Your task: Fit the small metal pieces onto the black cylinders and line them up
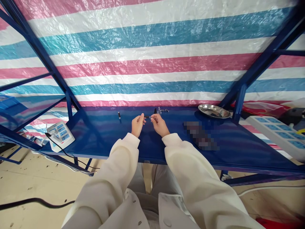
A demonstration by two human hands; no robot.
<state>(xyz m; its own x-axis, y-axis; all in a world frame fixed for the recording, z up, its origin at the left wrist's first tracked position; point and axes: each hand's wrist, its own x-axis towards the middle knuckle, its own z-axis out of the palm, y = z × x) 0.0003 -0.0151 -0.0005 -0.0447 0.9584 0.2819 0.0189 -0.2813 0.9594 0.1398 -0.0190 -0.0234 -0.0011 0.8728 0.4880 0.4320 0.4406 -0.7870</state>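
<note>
Glossy smooth blue counter (95, 136), woven plastic tarp (152, 65) hanging behind in crinkled pink, white and teal stripes. Slim dark pen-like rod (147, 117) is sitting between both hands, above the counter's middle. Left hand (137, 124) is closing on its dark end, thumb pointing up; right hand (160, 123) is pinching near the lighter end, fingertips together, exact grip too small to tell. Small black-and-white cylinder (119, 115) is standing left of the hands. Tiny black, clear and shiny parts (165, 111) are clustering just beyond the right hand. Shallow, shiny metal dish (213, 112) is resting far right; pixelated dark object (200, 136) is lying nearer.
</note>
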